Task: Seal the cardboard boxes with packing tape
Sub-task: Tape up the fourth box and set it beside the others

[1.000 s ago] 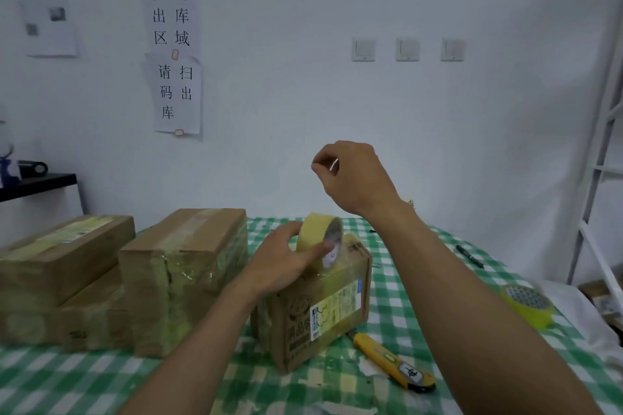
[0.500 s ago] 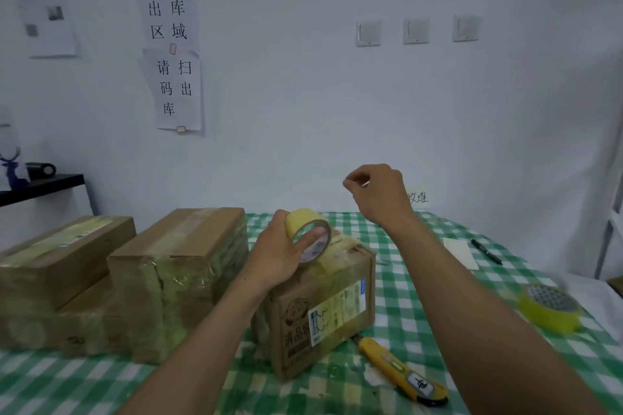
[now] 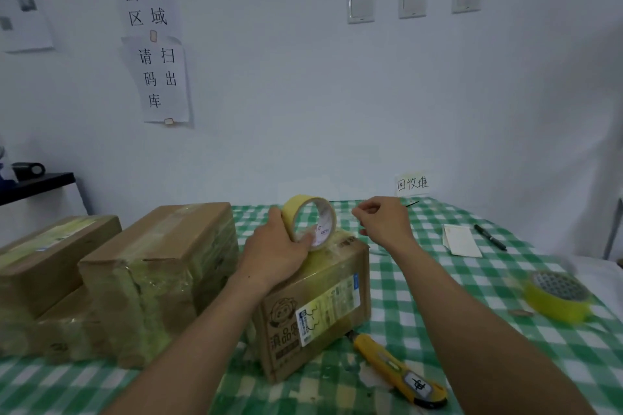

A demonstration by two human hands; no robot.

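Observation:
A small cardboard box [image 3: 323, 307] with a printed label stands in the middle of the green checked table [image 3: 438, 280]. On top of it my left hand [image 3: 273, 253] holds a yellowish roll of packing tape [image 3: 310, 219] upright. My right hand [image 3: 381, 221] hovers just right of the roll, its thumb and fingers pinched on the clear tape end pulled from the roll. The tape strip itself is barely visible.
Three taped cardboard boxes [image 3: 161, 269] stand at the left. A yellow utility knife [image 3: 401, 371] lies in front of the small box. A second yellow tape roll [image 3: 556, 296] sits at the right, with a paper pad [image 3: 462, 239] and a black pen [image 3: 490, 237] behind.
My right hand has come down from high above the box to roll height, close to the tape. My left hand stays on the roll.

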